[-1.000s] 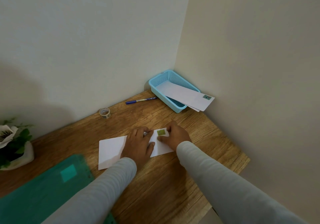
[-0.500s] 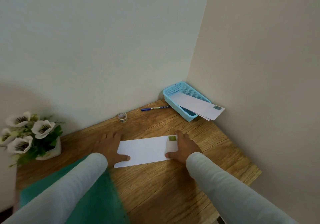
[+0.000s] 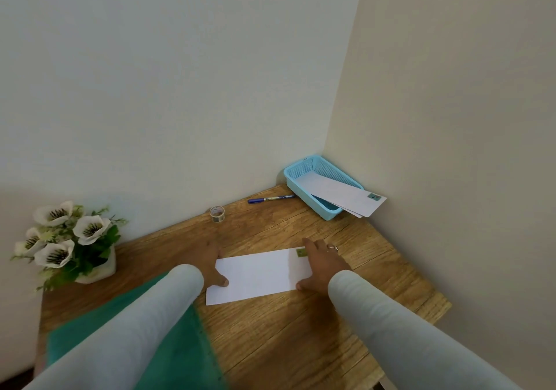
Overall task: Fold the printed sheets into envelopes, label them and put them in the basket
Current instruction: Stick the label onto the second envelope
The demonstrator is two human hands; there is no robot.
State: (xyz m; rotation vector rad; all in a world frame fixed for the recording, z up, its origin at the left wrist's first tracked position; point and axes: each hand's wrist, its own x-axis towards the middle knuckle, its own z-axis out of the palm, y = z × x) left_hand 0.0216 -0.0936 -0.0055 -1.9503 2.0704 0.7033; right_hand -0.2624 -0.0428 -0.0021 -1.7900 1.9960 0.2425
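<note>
Surface (image 3: 301, 344) of wood grain, tucked into a wall corner. Green mat (image 3: 180, 344) across the near left. White envelope (image 3: 258, 275) flat at mid-surface, pressed down at both ends: left hand (image 3: 212, 261) spread at the left end, thumb on the paper; right hand (image 3: 320, 264) laid flat over the right end. Potted white flowers (image 3: 69, 239) far left. Blue basket (image 3: 296, 176) in the corner, finished envelopes (image 3: 340, 194) jutting over its rim. Blue pen (image 3: 269, 199) and tape roll (image 3: 217, 214) near the wall. Green label (image 3: 301, 252) on the envelope's far right corner.

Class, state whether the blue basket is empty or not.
Not empty: white envelopes lie in the basket, one end overhanging its rim.
</note>
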